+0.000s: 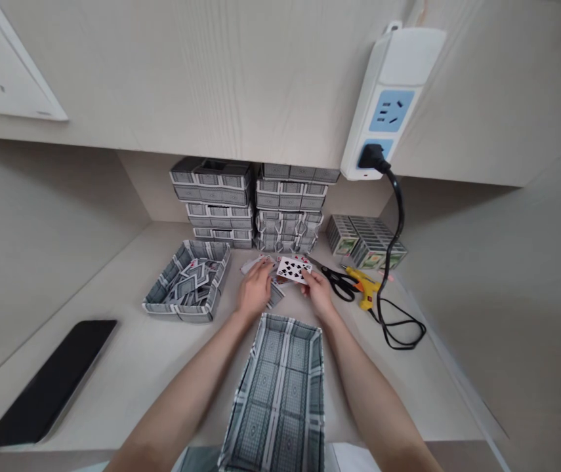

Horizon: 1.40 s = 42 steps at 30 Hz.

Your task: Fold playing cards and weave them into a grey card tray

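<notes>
In the head view, my right hand pinches the right end of a face-up playing card showing black spades. My left hand rests with its fingers on loose playing cards just to the left, its fingertips partly out of sight. A few red-marked cards lie behind the spade card. Between my forearms stands an open tray made of playing cards, its near end at the table's front edge. To the left, a second card tray holds a heap of loose cards.
Stacked card trays stand against the back wall. Packs of cards sit at back right. Black-handled scissors and a yellow glue gun lie right, its cable rising to a power strip. A dark phone-like slab lies front left.
</notes>
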Available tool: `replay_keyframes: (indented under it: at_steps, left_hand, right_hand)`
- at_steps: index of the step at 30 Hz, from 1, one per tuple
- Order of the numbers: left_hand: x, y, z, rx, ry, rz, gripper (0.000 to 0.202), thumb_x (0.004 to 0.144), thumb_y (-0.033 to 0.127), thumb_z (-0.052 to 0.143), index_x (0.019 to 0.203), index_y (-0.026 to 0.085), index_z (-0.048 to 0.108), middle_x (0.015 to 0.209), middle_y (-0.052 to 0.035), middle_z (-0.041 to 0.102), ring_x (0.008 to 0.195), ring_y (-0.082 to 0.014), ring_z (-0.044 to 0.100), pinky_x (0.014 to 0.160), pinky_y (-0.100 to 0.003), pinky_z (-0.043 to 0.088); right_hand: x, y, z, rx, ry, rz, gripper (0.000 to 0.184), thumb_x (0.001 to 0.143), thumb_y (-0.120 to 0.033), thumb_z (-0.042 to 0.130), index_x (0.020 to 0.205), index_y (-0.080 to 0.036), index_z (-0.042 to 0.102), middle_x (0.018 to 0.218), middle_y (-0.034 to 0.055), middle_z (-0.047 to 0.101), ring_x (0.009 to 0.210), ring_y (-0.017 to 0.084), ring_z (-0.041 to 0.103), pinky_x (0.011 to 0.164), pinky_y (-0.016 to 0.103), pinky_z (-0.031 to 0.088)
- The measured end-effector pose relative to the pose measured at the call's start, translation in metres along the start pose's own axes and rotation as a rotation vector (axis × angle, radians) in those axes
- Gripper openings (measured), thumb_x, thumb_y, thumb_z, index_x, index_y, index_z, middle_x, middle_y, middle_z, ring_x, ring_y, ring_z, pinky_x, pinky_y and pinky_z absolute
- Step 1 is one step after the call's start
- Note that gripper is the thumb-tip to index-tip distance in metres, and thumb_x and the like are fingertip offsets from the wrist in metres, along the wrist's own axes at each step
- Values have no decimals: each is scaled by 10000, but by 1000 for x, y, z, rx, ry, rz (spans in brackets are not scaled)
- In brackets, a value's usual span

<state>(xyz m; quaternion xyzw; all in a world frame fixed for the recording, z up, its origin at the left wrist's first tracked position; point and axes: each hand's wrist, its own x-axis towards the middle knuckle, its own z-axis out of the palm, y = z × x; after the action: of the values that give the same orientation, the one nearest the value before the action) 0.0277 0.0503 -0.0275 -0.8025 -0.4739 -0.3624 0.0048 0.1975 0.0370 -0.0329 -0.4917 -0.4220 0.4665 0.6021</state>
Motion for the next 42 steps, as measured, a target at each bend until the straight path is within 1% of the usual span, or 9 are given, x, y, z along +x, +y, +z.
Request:
replay_keyframes:
  at_steps: [4,10,15,22,30,33,36,39,42]
  left_hand:
    - [-2,-11,4,138,-57,-174,402,738,149,452,1138,122,440,1196,-130,486,1153,-204,397,986,-368,299]
    - [-3,-12,3,147,-92,-126,311,761,142,409,1051,165,520,1121,-84,557,1091,-160,463,1015,-353,251]
    - [-3,-15,5,140,-117,-133,371,760,90,372,1104,163,491,1145,-87,540,1111,-159,443,1000,-358,276]
    - [-3,-13,2,137,-85,-158,380,750,71,376,1099,162,496,1128,-86,551,1058,-162,488,984,-339,297]
    - [-2,-11,-7,130,46,-182,297,745,98,403,944,213,591,969,-18,640,874,-144,580,944,-303,338]
    - [-2,-10,-8,152,21,-192,222,737,148,450,867,218,615,905,-18,657,824,-159,589,913,-313,362]
    - [-2,-7,-10,206,-25,-203,192,762,298,462,810,206,624,829,-44,663,778,-190,591,824,-328,411]
    - [-2,-6,-10,227,-48,-206,288,793,384,404,830,198,621,819,-60,658,765,-197,591,757,-321,432]
    - [-2,-7,-10,213,-20,-235,291,820,319,366,942,188,596,883,-73,652,809,-184,591,767,-301,432]
  right_hand:
    - [3,4,0,-23,8,-1,311,673,-460,549,597,-159,569,473,-9,547,343,85,372,358,221,261]
    - [2,8,-1,-65,-19,-23,306,681,-458,543,599,-164,564,419,-21,511,347,99,394,369,226,286]
    - [4,9,0,45,45,-2,279,676,-451,543,689,-173,531,565,19,609,369,110,445,366,238,342]
    - [3,8,2,55,25,26,303,655,-451,561,758,-167,533,639,47,641,377,121,479,368,251,382]
    - [3,8,3,-4,7,25,278,655,-445,570,703,-174,536,493,3,582,358,126,469,371,253,376]
    - [4,10,3,-21,10,17,281,652,-452,570,702,-178,534,467,-9,565,362,134,478,375,257,380]
    - [5,11,2,-32,16,9,281,655,-453,566,711,-180,533,453,-15,553,366,138,485,378,260,388]
    - [5,12,2,-33,32,9,273,661,-447,563,703,-179,528,436,-19,543,352,136,480,377,262,390]
    - [5,12,2,1,50,22,268,652,-438,575,714,-182,522,458,-17,553,362,141,497,382,266,404]
